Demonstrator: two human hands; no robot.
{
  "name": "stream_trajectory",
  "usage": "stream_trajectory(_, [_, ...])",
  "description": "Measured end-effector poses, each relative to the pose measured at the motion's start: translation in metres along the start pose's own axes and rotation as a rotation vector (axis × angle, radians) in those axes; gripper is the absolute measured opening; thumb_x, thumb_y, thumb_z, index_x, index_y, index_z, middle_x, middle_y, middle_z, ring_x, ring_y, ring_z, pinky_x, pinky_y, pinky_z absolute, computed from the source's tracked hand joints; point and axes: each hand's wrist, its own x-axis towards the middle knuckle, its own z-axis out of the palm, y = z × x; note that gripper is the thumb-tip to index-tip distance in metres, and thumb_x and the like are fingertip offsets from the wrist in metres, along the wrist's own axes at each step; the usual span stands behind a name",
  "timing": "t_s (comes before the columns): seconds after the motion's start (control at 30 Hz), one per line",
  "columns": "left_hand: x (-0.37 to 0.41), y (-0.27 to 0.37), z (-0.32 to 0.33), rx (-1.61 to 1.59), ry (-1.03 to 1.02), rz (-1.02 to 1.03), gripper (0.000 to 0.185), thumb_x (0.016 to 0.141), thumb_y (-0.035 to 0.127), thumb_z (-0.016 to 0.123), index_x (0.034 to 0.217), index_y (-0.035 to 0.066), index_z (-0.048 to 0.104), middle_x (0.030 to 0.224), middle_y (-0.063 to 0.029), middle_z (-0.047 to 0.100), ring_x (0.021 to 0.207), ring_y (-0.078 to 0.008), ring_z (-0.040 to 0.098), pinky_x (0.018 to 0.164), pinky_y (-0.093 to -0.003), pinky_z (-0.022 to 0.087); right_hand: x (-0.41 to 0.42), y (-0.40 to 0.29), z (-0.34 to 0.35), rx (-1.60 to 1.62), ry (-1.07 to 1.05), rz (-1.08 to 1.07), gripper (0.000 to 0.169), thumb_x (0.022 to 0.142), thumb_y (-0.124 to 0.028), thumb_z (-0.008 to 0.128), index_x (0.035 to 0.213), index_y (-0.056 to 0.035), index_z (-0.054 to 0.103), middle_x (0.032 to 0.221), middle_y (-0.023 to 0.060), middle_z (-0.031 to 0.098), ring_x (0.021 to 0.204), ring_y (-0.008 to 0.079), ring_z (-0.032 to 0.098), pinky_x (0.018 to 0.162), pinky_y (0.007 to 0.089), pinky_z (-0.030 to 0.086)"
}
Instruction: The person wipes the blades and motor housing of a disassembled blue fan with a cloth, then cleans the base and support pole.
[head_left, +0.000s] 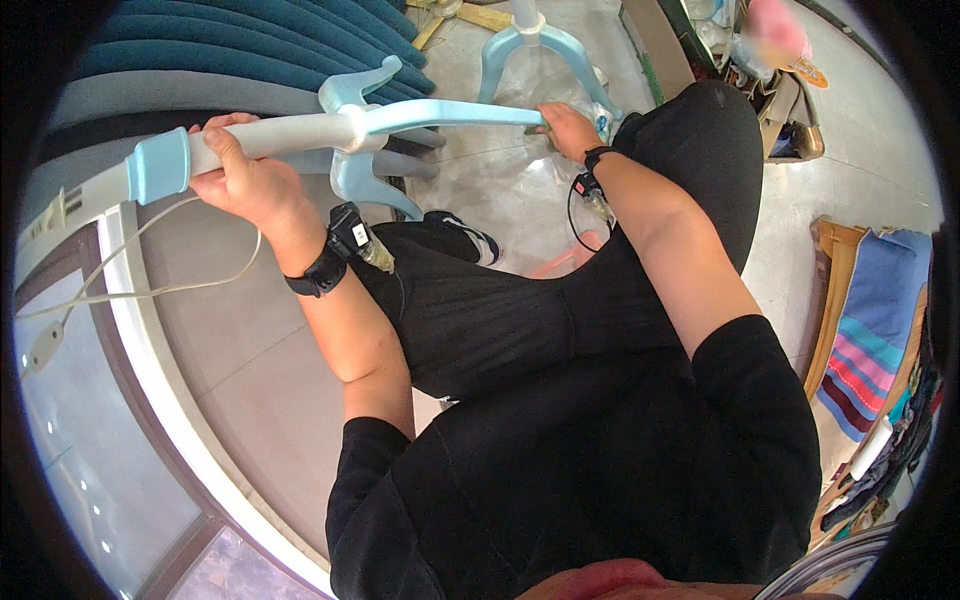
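A floor stand lies tilted on its side in front of me, with a white pole (285, 136) and several light blue curved legs (450, 112) spreading from a white hub. My left hand (251, 172) is wrapped around the pole, just beside a light blue collar (159, 166). At the tip of the leg reaching right, my right hand (570, 131) has its fingers closed on the leg's end. Black bands with small devices are strapped on both wrists.
Beyond stands another blue-legged stand (529, 37). Dark teal fabric folds (255, 45) fill the upper left. A cord (172, 289) crosses the left side near a white frame (142, 337). At right are an open box of mixed items (787, 124) and a striped blue cloth (877, 322).
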Motion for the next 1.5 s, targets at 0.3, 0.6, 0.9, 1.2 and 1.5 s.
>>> stream_trajectory(0.3, [0.001,0.001,-0.002,0.008,0.08,-0.007,0.028,0.1,0.011,0.06,0.118,-0.002,0.042,0.092,-0.0149,0.058,0.076,-0.0237,0.06,0.069,-0.0381,0.055,0.003,0.013,0.011,-0.005,0.339,-0.078,0.034,0.089,-0.009,0.069,0.122,-0.0046,0.064,0.126,0.0142,0.065,0.119,0.0332,0.06,0.097,0.0433,0.051])
stream_trajectory(0.6, [0.005,0.002,-0.011,-0.004,-0.038,0.027,0.033,0.096,0.015,0.068,0.117,0.0,0.046,0.092,-0.0137,0.062,0.079,-0.0244,0.061,0.071,-0.0395,0.054,0.01,-0.012,0.013,0.239,0.105,-0.154,0.014,0.088,-0.016,0.072,0.099,-0.0078,0.077,0.094,0.0147,0.073,0.09,0.0324,0.069,0.082,0.0417,0.054])
stream_trajectory(0.9, [0.0,0.006,0.007,-0.062,-0.05,0.026,0.044,0.095,0.018,0.072,0.124,-0.002,0.044,0.094,-0.0145,0.063,0.081,-0.0229,0.06,0.074,-0.0365,0.053,0.005,-0.035,0.026,0.474,-0.039,0.182,0.031,0.095,-0.029,0.069,0.116,-0.0073,0.073,0.105,0.0168,0.073,0.099,0.0348,0.066,0.088,0.0422,0.051])
stream_trajectory(1.2, [0.003,-0.003,-0.012,-0.1,-0.013,-0.041,0.028,0.095,0.013,0.071,0.112,0.004,0.051,0.095,-0.0113,0.061,0.085,-0.0255,0.059,0.077,-0.0421,0.053,-0.009,0.01,0.05,0.687,0.175,0.448,0.044,0.093,-0.037,0.072,0.127,-0.0088,0.067,0.113,0.0178,0.071,0.105,0.0299,0.069,0.09,0.04,0.052])
stream_trajectory(1.5, [0.002,-0.001,-0.006,-0.083,-0.027,-0.024,0.036,0.096,0.013,0.068,0.121,0.0,0.045,0.095,-0.0142,0.06,0.081,-0.0234,0.057,0.074,-0.039,0.052,-0.003,0.021,0.078,0.726,0.352,0.881,0.028,0.1,-0.023,0.065,0.115,0.0001,0.07,0.096,0.0086,0.073,0.085,0.0175,0.065,0.078,0.0343,0.052])
